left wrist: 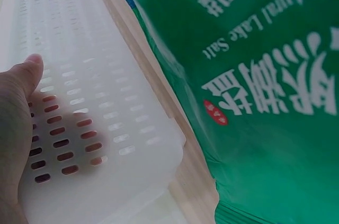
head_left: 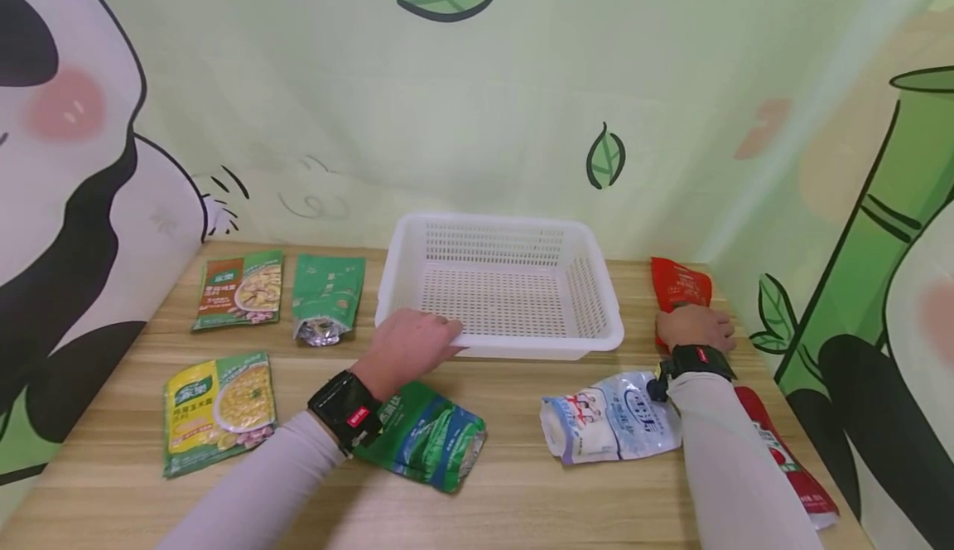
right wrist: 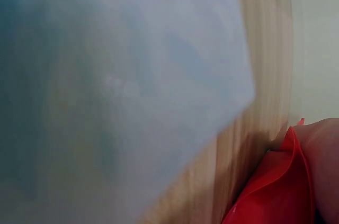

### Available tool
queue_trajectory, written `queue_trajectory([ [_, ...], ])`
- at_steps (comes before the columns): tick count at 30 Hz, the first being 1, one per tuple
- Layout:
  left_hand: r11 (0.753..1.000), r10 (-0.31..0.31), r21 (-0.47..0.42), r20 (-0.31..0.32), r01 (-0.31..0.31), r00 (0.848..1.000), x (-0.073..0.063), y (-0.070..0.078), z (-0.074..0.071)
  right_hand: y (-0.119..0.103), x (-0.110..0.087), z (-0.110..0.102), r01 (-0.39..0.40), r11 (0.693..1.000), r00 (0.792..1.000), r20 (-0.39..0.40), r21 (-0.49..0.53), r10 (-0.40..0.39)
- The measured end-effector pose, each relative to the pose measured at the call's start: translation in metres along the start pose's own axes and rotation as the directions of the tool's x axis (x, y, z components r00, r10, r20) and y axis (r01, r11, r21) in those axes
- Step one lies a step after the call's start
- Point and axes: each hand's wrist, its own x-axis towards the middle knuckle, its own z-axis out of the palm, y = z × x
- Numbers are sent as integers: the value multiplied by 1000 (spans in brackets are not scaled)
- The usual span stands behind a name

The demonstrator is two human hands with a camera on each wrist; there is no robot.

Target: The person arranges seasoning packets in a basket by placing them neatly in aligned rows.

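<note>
A white slotted plastic basket (head_left: pixel 514 340) stands against the back wall. My left hand (head_left: pixel 410 344) grips its near rim toward the left corner. In the left wrist view the thumb lies outside the basket wall (left wrist: pixel 122 128) and the fingers show through the slots from inside. At the far right my right hand (head_left: pixel 695 328) holds the near part of a red pouch (head_left: pixel 680 283), whose folded edge (right wrist: pixel 280 187) rises against the hand in the right wrist view. Below my left wrist lies a green lake salt bag (head_left: pixel 428 438). A white-and-blue bag (head_left: pixel 614 417) lies left of my right wrist.
Left of the basket are a brown-and-green soup packet (head_left: pixel 240 289), a green pouch with a silver end (head_left: pixel 328 293) and a yellow-and-green soup packet (head_left: pixel 219 413). A dark red pouch (head_left: pixel 790 459) lies partly under my right forearm. The wooden table (head_left: pixel 514 508) meets a printed wall cloth.
</note>
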Motion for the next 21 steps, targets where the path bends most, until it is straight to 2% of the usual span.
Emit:
queue_trajectory([
  [3,1000,0,-4,11,0,1000,0,0,-1,0,-5,-1,-1,999,1000,-1,33,1],
  [8,1000,-7,-10,23,7,1000,1,0,-1,-1,-11,-5,25,999,1000,-1,26,-25],
  [21,1000,1,-5,12,-1,1000,1,0,-1,9,-7,-3,99,995,993,-57,-16,-100],
])
